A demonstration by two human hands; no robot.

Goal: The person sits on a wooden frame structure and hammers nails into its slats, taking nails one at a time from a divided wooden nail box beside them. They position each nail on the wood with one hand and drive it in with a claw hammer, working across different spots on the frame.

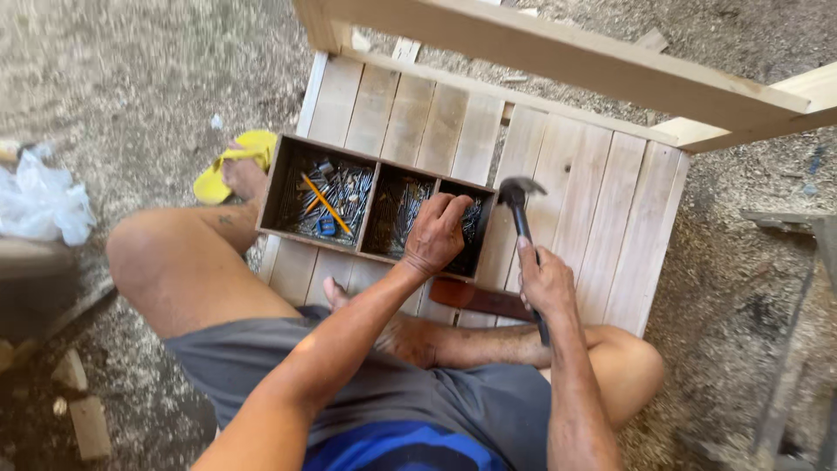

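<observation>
The left hand (436, 234) reaches down into a dark wooden nail box (277, 187) that sits on a panel of pale wooden slats (593, 201). The fingers are bent and drawn narrow, their tips dipping into the right-hand compartment among the nails (403, 209); whether a nail is pinched between them cannot be told. The box has three compartments side by side: the left one holds nails, a yellow pencil (325, 202) lying diagonally and a small blue object; the middle and right ones hold more nails.

The right hand (545, 283) is wrapped around the dark handle of a claw hammer (520, 196), gripping it near the middle. The hammer stands nearly upright just right of the box, its metal head uppermost and hanging over the slats, close beside the left hand but not touching it.

The person sits on the slat panel with knees spread, in grey shorts. One foot wears a yellow flip-flop (231, 161) on the sawdust-strewn ground left of the box. A reddish-brown piece of wood (475, 299) lies on the slats just below the box. A light timber frame (567, 57) crosses the top, and a crumpled white plastic bag (39, 202) lies at the far left
</observation>
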